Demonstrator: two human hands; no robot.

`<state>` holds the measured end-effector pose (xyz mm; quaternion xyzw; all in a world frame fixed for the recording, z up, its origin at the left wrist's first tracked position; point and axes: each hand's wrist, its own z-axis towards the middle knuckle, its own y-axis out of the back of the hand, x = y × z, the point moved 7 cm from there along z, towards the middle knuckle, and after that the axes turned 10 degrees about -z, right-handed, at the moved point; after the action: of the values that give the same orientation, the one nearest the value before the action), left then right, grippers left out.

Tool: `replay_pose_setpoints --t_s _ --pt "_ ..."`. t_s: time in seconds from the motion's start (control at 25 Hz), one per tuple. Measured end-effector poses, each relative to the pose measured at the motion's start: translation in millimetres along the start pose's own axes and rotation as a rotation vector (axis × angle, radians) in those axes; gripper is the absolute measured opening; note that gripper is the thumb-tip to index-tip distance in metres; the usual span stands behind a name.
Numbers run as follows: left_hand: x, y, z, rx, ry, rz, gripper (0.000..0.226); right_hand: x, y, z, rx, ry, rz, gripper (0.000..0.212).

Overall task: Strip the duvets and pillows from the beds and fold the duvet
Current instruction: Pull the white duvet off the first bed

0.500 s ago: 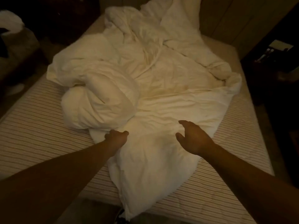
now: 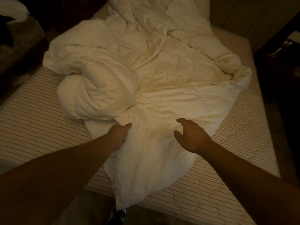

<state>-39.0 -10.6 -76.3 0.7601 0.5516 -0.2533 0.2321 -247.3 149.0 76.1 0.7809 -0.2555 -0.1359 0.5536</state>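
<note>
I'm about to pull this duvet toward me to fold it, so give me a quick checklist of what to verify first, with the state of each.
1. Left hand grips the duvet: ok, fingers buried in the fabric.
2. Right hand has a hold: not ok, open above the cloth.
3. Duvet spread flat: not ok, a bundle is bunched on the left.
4. Near corner on the striped mattress: not ok, it hangs over the foot edge.
5. Pillows off: cannot tell, the head end is all crumpled white fabric.
</note>
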Motion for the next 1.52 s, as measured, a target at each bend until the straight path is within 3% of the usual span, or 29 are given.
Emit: replay_pose_setpoints --t_s 0.12,0.28,0.48,0.68,0.8,0.88,0.92,1.0,1.12,1.24,1.32,1.4,1.48,1.52 --pt "1 -22 -24 0.025 -0.076 0.143 0.034 -27 -6 -17 0.007 0.004 0.012 0.060" --pt "12 -84 -83 0.107 -0.379 0.482 0.027 -76 -11 -53 0.010 -0.001 0.090 0.059" --pt "54 -177 -194 0.160 -0.887 1.041 0.054 -135 -4 -101 -0.056 -0.013 0.285 0.059" --pt "98 -248 -313 0.499 -1.275 0.967 0.035 -170 10 -140 -0.135 0.058 0.405 0.061" --pt "129 -275 -354 0.627 -1.269 1.048 0.020 -188 0 -149 -0.065 0.029 0.362 0.079" --pt "152 -292 -369 0.712 -1.365 1.118 0.016 -209 -18 -154 0.033 -0.102 0.263 0.094" --pt "163 -299 -377 0.769 -1.463 1.115 0.015 -223 -27 -158 0.068 -0.174 0.200 0.091" --pt "183 -312 -384 0.898 -1.559 1.108 0.020 -255 -44 -170 0.081 -0.275 0.115 0.065" --pt "202 -322 -378 0.982 -1.481 1.139 0.031 -298 -60 -200 0.032 -0.314 0.135 0.037" --pt "197 -329 -379 1.006 -1.466 0.829 0.029 -334 -59 -237 -0.108 -0.327 0.268 0.025" --pt "189 -340 -369 0.862 -1.208 0.775 0.040 -355 -60 -260 -0.180 -0.357 0.332 0.028" --pt "194 -350 -367 0.679 -0.901 0.923 0.050 -376 -63 -284 -0.241 -0.378 0.354 0.028" --pt "207 -366 -382 0.665 -0.688 0.998 0.055 -395 -59 -304 -0.296 -0.338 0.424 0.024" --pt "211 -381 -401 0.720 -0.652 0.915 0.052 -405 -57 -313 -0.309 -0.305 0.469 0.021"
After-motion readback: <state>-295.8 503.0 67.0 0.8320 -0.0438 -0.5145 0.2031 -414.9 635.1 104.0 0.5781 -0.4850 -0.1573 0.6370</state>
